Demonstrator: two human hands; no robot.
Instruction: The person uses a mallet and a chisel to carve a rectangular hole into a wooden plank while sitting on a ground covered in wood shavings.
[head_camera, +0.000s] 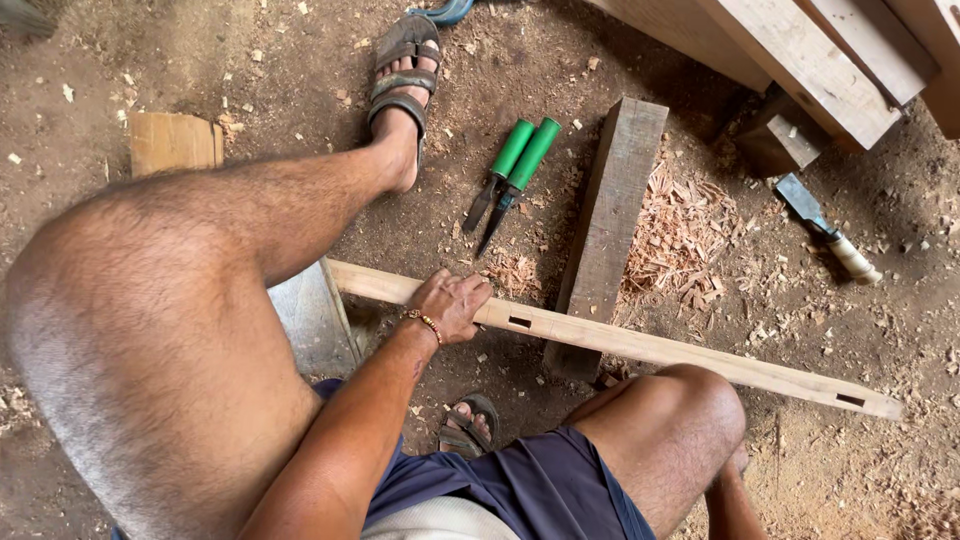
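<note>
1. On the dirt floor at far left lay a small wooden board (172, 142), beside the person's raised knee.
2. Toward the middle, the left hand (452, 303) was closed over a long pale wooden strip (640, 345) with small rectangular slots, which ran rightward across a dark wooden block (610, 225).
3. Just above lay two green-handled chisels (515, 172).
4. Farther right, wood shavings (685, 235) spread near a pale-handled chisel (825, 228).
5. The right hand (738, 462) sat behind the knee; its grip could not be told.
</note>
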